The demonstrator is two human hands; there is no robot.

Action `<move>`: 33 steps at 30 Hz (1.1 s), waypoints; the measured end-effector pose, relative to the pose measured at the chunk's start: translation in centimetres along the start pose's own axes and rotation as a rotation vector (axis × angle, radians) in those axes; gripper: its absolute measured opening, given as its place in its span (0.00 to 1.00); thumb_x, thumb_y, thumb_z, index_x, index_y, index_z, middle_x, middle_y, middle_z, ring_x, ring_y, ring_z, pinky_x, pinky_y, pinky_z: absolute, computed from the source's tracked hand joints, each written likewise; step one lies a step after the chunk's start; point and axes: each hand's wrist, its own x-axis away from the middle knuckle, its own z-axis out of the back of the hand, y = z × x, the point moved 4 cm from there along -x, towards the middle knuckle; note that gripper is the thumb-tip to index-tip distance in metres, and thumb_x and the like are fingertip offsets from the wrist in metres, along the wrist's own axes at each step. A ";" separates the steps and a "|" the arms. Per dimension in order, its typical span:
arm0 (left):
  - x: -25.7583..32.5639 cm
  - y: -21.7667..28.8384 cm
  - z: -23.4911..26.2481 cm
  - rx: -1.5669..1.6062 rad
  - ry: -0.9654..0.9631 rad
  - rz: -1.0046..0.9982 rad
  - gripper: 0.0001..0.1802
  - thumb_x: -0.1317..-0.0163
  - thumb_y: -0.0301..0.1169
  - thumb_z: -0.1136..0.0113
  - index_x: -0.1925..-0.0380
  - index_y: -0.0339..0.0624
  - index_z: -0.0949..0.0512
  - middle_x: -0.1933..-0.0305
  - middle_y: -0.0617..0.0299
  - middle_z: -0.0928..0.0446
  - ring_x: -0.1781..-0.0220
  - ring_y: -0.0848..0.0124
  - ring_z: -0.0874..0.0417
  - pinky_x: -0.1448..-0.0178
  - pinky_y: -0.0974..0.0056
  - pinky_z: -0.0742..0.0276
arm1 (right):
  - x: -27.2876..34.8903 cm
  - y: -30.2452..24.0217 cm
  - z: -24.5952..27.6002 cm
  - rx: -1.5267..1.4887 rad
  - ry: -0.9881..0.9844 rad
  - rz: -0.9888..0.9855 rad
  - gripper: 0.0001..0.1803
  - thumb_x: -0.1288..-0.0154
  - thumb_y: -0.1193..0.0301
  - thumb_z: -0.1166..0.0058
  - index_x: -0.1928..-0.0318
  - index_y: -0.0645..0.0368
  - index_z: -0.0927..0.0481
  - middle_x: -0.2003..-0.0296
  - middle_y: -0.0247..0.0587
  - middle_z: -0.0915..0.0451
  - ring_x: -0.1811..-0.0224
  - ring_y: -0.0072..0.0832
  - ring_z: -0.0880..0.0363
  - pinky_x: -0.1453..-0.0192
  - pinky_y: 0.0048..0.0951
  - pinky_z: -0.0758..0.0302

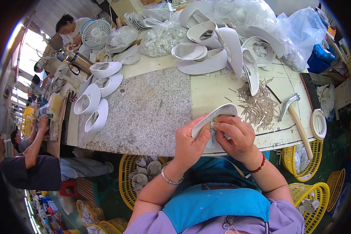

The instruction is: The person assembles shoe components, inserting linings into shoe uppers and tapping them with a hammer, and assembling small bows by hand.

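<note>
A white, curved, sheet-like piece [207, 120] is held over the near edge of the cream-and-speckled-grey bench [152, 121], gripped by the left hand [191, 141]; its inner side is pinched at by the right hand [237, 135]. Judged light, springy, easily creased; best taken by its broad outer rim.

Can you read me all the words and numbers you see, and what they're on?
I don't copy out writing, but here's where I looked:
Pale shirt by the fan: small dark lettering, left unquoted.
Dark patch on the blue apron: no letters I can read.
White piece in the left hand: no writing I can make out.
</note>
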 end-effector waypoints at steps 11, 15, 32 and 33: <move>-0.1 0.9 -0.5 -0.078 0.007 -0.072 0.18 0.42 0.25 0.36 0.51 0.33 0.20 0.69 0.68 0.20 0.69 0.84 0.26 0.66 0.76 0.28 | -0.7 1.0 0.7 -0.215 -0.060 -0.154 0.14 0.52 0.85 0.40 0.63 0.60 0.22 0.65 0.44 0.20 0.68 0.39 0.19 0.66 0.32 0.21; 0.1 1.0 -0.8 -0.146 0.064 -0.120 0.17 0.43 0.24 0.35 0.52 0.33 0.20 0.70 0.68 0.20 0.70 0.84 0.26 0.67 0.75 0.28 | -0.6 0.9 1.0 -0.239 -0.068 -0.199 0.14 0.51 0.85 0.40 0.62 0.61 0.22 0.65 0.44 0.20 0.68 0.39 0.19 0.66 0.32 0.22; 0.4 1.1 -0.6 -0.026 0.053 -0.041 0.16 0.36 0.27 0.41 0.50 0.31 0.21 0.69 0.66 0.20 0.69 0.85 0.27 0.66 0.75 0.28 | -0.3 0.7 1.2 -0.234 -0.113 -0.161 0.19 0.54 0.85 0.41 0.57 0.62 0.21 0.61 0.47 0.21 0.62 0.43 0.20 0.60 0.36 0.21; 0.3 1.1 -0.5 -0.021 0.074 -0.032 0.14 0.37 0.27 0.39 0.52 0.32 0.20 0.70 0.69 0.22 0.70 0.85 0.28 0.67 0.76 0.30 | -0.2 0.7 1.2 -0.235 -0.114 -0.163 0.19 0.54 0.85 0.41 0.57 0.62 0.21 0.61 0.47 0.21 0.62 0.43 0.20 0.60 0.36 0.21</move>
